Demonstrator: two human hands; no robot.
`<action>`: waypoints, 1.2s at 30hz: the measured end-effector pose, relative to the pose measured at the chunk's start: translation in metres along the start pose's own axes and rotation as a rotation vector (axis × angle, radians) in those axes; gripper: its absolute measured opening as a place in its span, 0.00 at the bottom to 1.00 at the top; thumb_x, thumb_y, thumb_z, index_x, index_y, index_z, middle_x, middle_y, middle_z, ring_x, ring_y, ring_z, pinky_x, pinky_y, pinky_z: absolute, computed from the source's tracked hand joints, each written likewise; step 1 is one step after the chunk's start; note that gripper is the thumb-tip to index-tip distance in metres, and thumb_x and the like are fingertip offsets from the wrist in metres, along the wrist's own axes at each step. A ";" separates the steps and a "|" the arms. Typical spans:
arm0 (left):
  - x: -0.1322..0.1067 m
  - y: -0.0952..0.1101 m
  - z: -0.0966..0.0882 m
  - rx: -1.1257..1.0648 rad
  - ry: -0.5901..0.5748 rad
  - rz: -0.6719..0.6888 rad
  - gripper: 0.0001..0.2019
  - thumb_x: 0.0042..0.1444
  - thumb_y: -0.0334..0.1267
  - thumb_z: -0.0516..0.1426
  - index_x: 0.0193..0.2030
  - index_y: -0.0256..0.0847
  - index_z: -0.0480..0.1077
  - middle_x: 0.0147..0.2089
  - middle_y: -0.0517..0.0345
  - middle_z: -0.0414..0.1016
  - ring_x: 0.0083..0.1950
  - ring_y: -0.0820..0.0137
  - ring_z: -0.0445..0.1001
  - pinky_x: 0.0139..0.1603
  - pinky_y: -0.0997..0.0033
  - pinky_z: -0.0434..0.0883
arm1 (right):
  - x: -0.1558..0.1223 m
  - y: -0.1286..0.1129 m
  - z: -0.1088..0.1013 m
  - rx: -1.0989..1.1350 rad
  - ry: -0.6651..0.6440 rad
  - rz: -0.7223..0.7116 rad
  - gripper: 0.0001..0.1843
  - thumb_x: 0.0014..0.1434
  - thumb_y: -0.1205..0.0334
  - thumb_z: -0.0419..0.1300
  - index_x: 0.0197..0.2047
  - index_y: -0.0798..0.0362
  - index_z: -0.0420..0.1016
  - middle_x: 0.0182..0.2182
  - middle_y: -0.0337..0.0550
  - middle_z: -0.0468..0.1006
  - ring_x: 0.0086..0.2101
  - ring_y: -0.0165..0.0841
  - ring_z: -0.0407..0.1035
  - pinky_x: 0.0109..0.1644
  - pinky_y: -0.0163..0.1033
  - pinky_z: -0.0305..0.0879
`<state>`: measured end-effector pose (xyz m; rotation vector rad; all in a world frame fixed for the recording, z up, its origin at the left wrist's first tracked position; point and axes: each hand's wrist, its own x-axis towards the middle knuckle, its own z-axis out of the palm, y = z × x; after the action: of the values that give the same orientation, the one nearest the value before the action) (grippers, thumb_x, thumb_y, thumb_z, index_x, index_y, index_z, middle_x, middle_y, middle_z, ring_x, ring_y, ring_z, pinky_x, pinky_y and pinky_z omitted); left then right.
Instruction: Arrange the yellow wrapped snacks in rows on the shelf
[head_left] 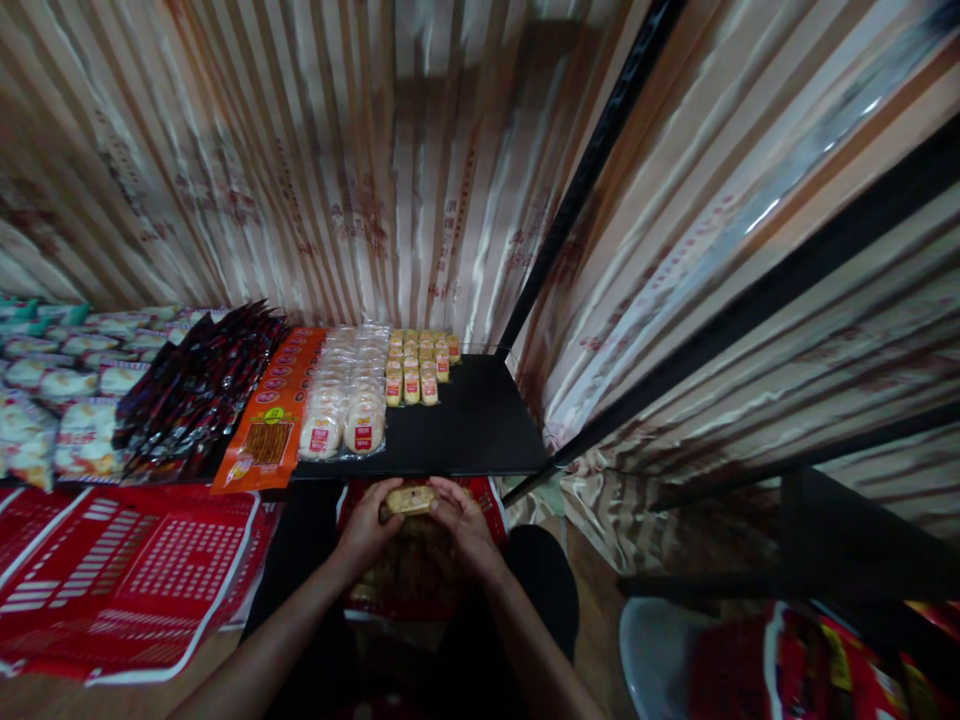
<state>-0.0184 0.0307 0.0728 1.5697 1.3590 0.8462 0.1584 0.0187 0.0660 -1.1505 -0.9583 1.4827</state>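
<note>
Between my two hands is a small yellowish wrapped snack pack (411, 499); its label does not show. My left hand (370, 524) closes on its left end, and my right hand (463, 520) grips the right end. Below them, between my knees, sits a red basket (352, 600) with dim contents that I cannot make out. Just ahead on the black shelf (472, 425) stand rows of similar small yellow packs (412, 386) with red and white labels.
Left along the shelf lie clear packs of round white cakes (364, 425), an orange packet (262, 440), dark shiny packets (199, 385) and white bags (90, 435). A red basket (187, 560) lies at lower left. Black frame bars (585, 200) rise at right before striped curtains (337, 150).
</note>
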 end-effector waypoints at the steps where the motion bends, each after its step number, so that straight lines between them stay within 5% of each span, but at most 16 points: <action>1: 0.001 0.002 0.000 -0.014 -0.004 0.012 0.23 0.44 0.29 0.54 0.51 0.41 0.65 0.53 0.52 0.67 0.56 0.65 0.65 0.58 0.64 0.62 | 0.000 -0.004 0.000 -0.009 -0.005 -0.006 0.23 0.46 0.54 0.63 0.46 0.50 0.69 0.46 0.45 0.74 0.45 0.38 0.69 0.51 0.45 0.64; 9: 0.015 0.019 0.004 -0.134 -0.027 0.066 0.17 0.47 0.35 0.53 0.46 0.40 0.67 0.52 0.49 0.67 0.54 0.64 0.67 0.51 0.65 0.68 | 0.006 -0.031 -0.010 -0.006 0.022 0.059 0.27 0.48 0.50 0.61 0.50 0.51 0.68 0.42 0.44 0.76 0.40 0.35 0.71 0.45 0.41 0.67; 15: 0.035 0.023 0.023 -0.546 -0.055 -0.213 0.22 0.44 0.50 0.58 0.42 0.37 0.65 0.35 0.54 0.75 0.36 0.66 0.75 0.37 0.68 0.72 | 0.022 -0.052 -0.025 -0.110 0.038 -0.004 0.27 0.51 0.50 0.59 0.53 0.52 0.67 0.39 0.44 0.77 0.38 0.32 0.71 0.37 0.34 0.65; 20: 0.052 0.033 0.036 -0.756 -0.046 -0.325 0.20 0.44 0.51 0.58 0.36 0.36 0.65 0.29 0.57 0.73 0.28 0.72 0.74 0.27 0.75 0.69 | 0.043 -0.063 -0.039 -0.192 0.002 -0.079 0.23 0.51 0.50 0.58 0.47 0.52 0.70 0.41 0.45 0.75 0.34 0.30 0.70 0.32 0.33 0.65; 26: 0.084 0.058 0.042 -0.619 -0.058 -0.365 0.21 0.42 0.55 0.57 0.32 0.37 0.64 0.25 0.62 0.70 0.20 0.77 0.68 0.19 0.79 0.62 | 0.066 -0.062 -0.057 -0.526 0.220 -0.304 0.28 0.51 0.54 0.58 0.55 0.50 0.63 0.47 0.47 0.71 0.43 0.34 0.67 0.43 0.40 0.67; 30: 0.114 0.073 0.042 -0.468 -0.072 -0.291 0.20 0.43 0.55 0.55 0.27 0.38 0.63 0.20 0.66 0.66 0.17 0.80 0.64 0.17 0.80 0.58 | 0.074 -0.069 -0.066 -0.918 0.183 -0.516 0.23 0.51 0.59 0.60 0.52 0.45 0.68 0.53 0.43 0.68 0.52 0.40 0.58 0.56 0.49 0.58; 36: 0.158 0.088 0.045 -0.173 -0.128 -0.198 0.15 0.47 0.50 0.54 0.23 0.40 0.61 0.16 0.69 0.61 0.14 0.80 0.60 0.15 0.80 0.54 | 0.094 -0.073 -0.073 -1.074 0.185 -0.495 0.22 0.52 0.62 0.59 0.51 0.49 0.67 0.45 0.44 0.73 0.46 0.38 0.64 0.52 0.44 0.62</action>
<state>0.0846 0.1757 0.1289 1.3099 1.2888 0.7105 0.2404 0.1262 0.1000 -1.5661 -1.8248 0.3870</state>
